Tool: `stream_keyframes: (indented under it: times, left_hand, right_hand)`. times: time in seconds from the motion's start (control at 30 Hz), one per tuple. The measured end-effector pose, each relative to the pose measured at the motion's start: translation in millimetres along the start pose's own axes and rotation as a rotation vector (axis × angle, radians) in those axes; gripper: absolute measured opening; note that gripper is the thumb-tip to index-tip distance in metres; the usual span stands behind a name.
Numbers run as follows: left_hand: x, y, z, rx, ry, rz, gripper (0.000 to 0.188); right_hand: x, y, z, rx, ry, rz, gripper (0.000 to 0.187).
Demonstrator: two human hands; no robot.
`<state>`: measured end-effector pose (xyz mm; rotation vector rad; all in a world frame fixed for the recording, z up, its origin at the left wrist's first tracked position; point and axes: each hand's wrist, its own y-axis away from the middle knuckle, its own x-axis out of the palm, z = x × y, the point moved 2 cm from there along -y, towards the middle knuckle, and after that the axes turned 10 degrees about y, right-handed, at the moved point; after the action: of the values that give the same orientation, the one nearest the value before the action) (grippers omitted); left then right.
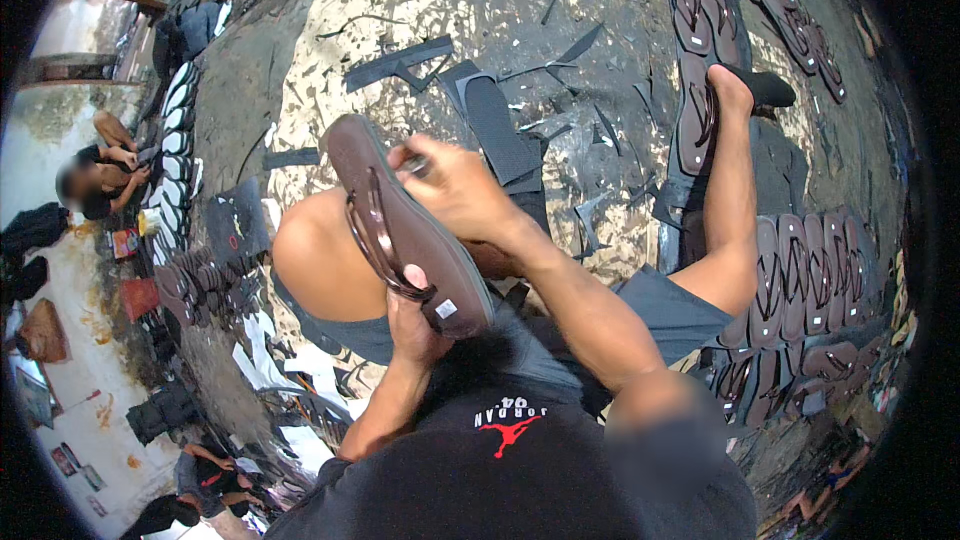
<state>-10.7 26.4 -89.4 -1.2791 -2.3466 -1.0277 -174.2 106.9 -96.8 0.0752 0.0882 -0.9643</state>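
Strong daylight fills the scene, turning pale patches of the floor [330, 70] almost white and brightening the wall [100, 290] at far left. Small glints shine on the glossy straps [372, 223] of a brown sandal [430, 250], while the black shirt [400, 480] is dark, with little detail in its folds. The fisheye lens bends straight edges, and the corners fall to solid black. The middle looks fairly sharp; the rim softens. Smeared blur covers a head [82, 180] at left and a patch at lower right.
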Motion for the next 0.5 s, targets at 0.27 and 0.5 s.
stream_keyframes:
  times: [0.27, 0.5]
  left_hand:
    - [-7.7, -7.4, 1.3, -0.038, 0.069, 0.021, 0.06]
    - [0.6, -20.7, 11.3, -0.019, -0.181, 0.16, 0.047]
  right_hand:
    - [-38.7, 91.6, -16.9, 0.051, 0.137, -0.045, 0.03]
    - [-26.2, 137.4, -23.7, 0.273, -0.217, -0.021, 0.049]
